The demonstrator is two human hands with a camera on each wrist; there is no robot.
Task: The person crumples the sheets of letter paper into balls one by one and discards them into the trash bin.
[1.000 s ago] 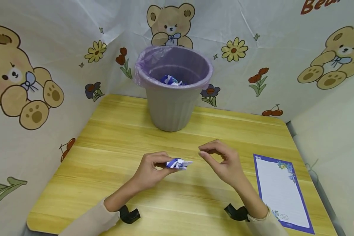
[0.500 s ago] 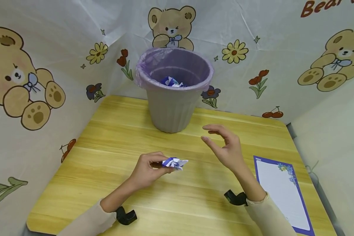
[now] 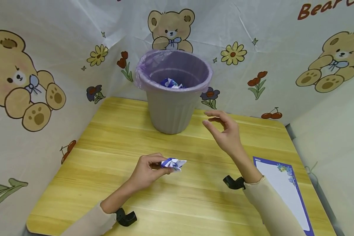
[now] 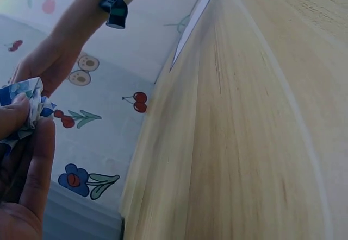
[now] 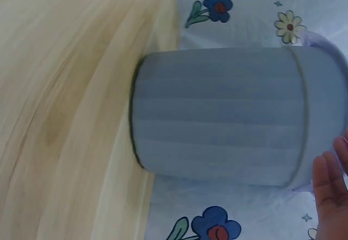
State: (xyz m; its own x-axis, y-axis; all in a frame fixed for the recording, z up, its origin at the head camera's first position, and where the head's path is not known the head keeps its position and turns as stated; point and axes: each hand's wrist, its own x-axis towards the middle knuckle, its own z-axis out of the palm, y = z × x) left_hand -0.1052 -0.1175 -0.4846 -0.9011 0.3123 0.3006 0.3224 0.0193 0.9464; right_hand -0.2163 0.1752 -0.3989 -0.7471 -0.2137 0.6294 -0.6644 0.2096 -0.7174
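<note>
Between thumb and fingers, my left hand (image 3: 146, 172) pinches a crumpled piece of blue-and-white paper (image 3: 173, 164) above the table. The left wrist view shows the same crumpled paper (image 4: 27, 105) at its left edge. My right hand (image 3: 228, 134) is raised to the right of the trash bin (image 3: 172, 111), its thumb and fingers bent apart with nothing between them. A purple liner bag (image 3: 141, 77) covers the bin's rim. Inside the bin lies more crumpled blue-and-white paper (image 3: 171, 83). In the right wrist view the bin (image 5: 223, 115) fills the middle, with my fingers at the right edge.
A flat sheet of paper (image 3: 283, 186) with a blue border lies on the table's right side, partly covered by my right sleeve. The wooden table (image 3: 112, 141) meets a patterned cloth wall (image 3: 124, 19) at the back and sides.
My right hand has moved up and away, toward the bin, its thumb and fingers spreading apart. The left hand has shifted slightly left, still pinching the crumpled paper.
</note>
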